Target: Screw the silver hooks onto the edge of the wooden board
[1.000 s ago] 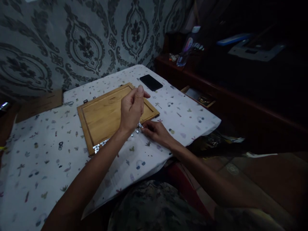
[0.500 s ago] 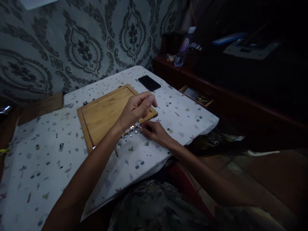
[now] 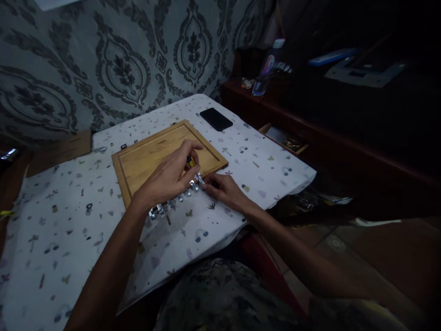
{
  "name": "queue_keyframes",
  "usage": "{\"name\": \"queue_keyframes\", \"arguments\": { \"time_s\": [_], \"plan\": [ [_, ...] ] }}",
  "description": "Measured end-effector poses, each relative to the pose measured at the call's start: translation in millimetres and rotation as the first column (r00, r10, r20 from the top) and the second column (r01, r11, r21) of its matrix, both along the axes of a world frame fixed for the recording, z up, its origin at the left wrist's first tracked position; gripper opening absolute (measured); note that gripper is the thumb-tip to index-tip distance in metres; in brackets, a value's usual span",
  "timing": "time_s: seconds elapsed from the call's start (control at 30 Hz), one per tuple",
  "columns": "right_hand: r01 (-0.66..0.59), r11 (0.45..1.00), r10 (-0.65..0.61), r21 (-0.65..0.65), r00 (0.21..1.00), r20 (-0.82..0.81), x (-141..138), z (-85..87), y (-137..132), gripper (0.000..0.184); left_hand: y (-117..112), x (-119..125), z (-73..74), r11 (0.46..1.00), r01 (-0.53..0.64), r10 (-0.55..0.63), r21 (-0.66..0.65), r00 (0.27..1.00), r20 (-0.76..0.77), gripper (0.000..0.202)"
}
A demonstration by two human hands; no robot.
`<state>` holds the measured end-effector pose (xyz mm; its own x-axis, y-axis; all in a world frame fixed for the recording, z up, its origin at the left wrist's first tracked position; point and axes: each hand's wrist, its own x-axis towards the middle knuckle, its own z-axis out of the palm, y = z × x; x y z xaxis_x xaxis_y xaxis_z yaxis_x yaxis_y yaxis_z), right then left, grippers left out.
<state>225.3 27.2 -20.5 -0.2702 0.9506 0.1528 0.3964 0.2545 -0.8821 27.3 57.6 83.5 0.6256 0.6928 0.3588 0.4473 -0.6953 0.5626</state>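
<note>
A wooden board (image 3: 151,158) with a raised rim lies on the patterned tablecloth. Several small shiny metal clips (image 3: 188,192) line its near edge. My left hand (image 3: 167,177) is over that edge, its fingers curled around a screwdriver with a yellow and black handle (image 3: 190,162); the screwdriver's lower end is hard to make out. My right hand (image 3: 222,188) rests at the near right part of the edge, thumb and fingertips pinching a shiny metal clip (image 3: 199,178) just below the handle.
A black phone (image 3: 216,119) lies beyond the board, and flat cardboard (image 3: 62,151) at the far left. On the dark red cabinet to the right stands a bottle (image 3: 267,69). An open drawer (image 3: 284,139) juts out near the table's right edge.
My left hand has turned and lowered toward the near edge, bringing the yellow and black handle into sight. My right hand keeps its pinch in nearly the same place.
</note>
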Motion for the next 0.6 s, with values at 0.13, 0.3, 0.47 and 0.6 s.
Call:
{"name": "queue_keyframes", "arguments": {
  "time_s": [0.13, 0.3, 0.47, 0.6],
  "plan": [
    [-0.001, 1.000, 0.001, -0.015, 1.000, 0.003, 0.1, -1.9, 0.8, 0.030, 4.8, 0.0, -9.7, 0.999, -0.051, 0.047, 0.014, 0.976, 0.211, 0.019],
    [-0.003, 1.000, 0.003, -0.023, 1.000, 0.011, 0.2, -4.9, 1.3, 0.032, 7.1, 1.2, -12.8, 0.968, -0.237, 0.189, 0.084, 0.906, 0.379, 0.023],
    [-0.002, 1.000, 0.002, -0.028, 1.000, 0.006, -0.2, -5.6, 1.4, 0.031, 3.9, 2.4, -13.0, 0.950, -0.248, 0.187, 0.190, 0.938, 0.291, 0.021],
    [-0.004, 1.000, 0.004, -0.025, 1.000, -0.012, -0.3, -4.3, 1.0, 0.032, 2.0, 5.3, -15.7, 0.947, -0.236, 0.182, 0.217, 0.953, 0.242, 0.019]
  ]
}}
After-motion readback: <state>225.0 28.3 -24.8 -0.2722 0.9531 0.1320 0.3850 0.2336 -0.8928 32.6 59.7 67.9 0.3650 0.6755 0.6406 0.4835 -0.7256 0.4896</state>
